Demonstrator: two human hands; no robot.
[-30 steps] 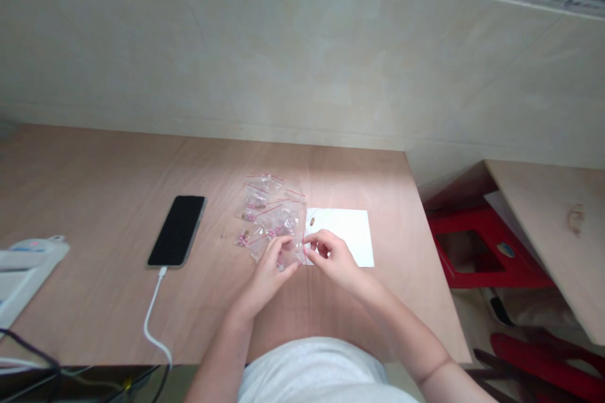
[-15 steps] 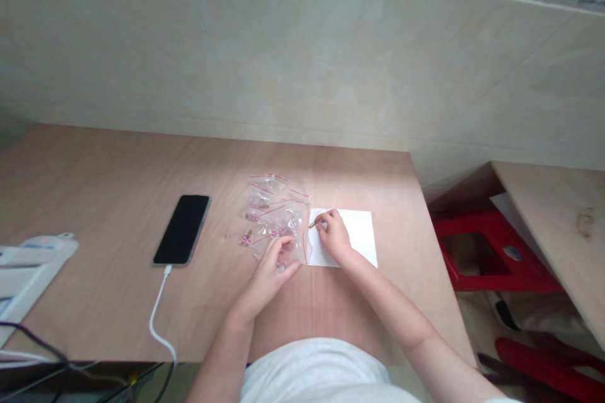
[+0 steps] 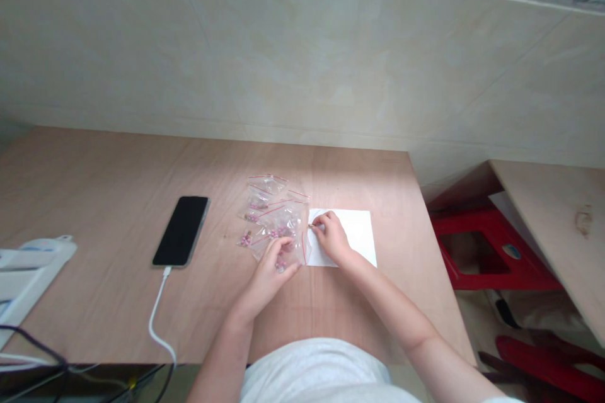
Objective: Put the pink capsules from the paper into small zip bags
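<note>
Several clear zip bags (image 3: 293, 214) with red seal lines lie overlapping on the table, with pink bead-like pieces (image 3: 246, 238) showing in and around them. My left hand (image 3: 273, 259) curls at the near edge of the bags, fingers and thumb gripping the nearest one, where pink pieces show between them. Over a white sheet of paper (image 3: 359, 233), my right hand (image 3: 332, 238) pinches a small, thin gold-coloured piece (image 3: 311, 225) at the paper's left edge, close to the bag openings. The piece's exact kind is too small to make out.
A black phone (image 3: 181, 230) on a white charging cable (image 3: 154, 315) lies to the left. Farther left are a white plastic device (image 3: 35, 271) and dark cables (image 3: 33, 343). A wall (image 3: 283, 63) rises behind the table (image 3: 108, 189). On the right, a red box (image 3: 491, 252) sits below another tabletop (image 3: 558, 220).
My right hand has shifted slightly left with the gold-coloured piece, toward the bags, and less of the piece shows. My left hand stays in place on the bag.
</note>
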